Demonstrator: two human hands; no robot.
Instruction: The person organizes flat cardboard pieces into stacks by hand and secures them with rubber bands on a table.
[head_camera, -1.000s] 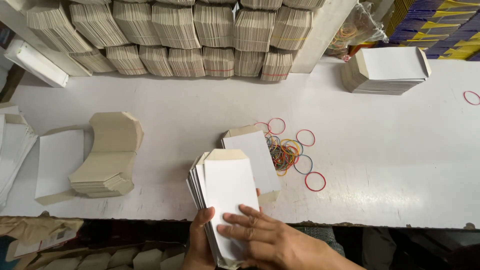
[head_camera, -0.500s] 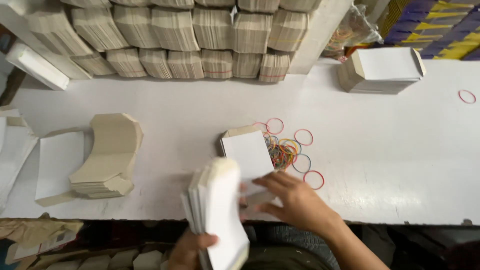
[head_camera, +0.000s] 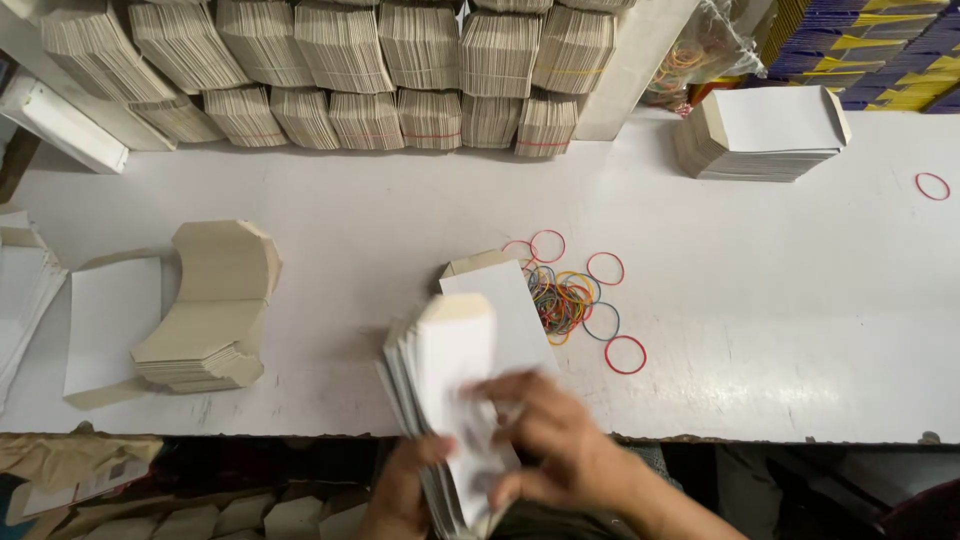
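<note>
Head view: left hand (head_camera: 400, 490) fingers grip envelope stack (head_camera: 445, 390); right hand (head_camera: 545, 440) fingers curl over its front.

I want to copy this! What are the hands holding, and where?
A stack of white envelopes, by its near end: the left hand underneath, the right hand across the top.

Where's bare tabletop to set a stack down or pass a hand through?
Widest bare stretch: right side of the white table, between the rubber bands and the lone red band, below the white envelope stack. Also the strip between the leaning stack and bundled rows. Crowded: front centre, where both hands hold envelopes.
</note>
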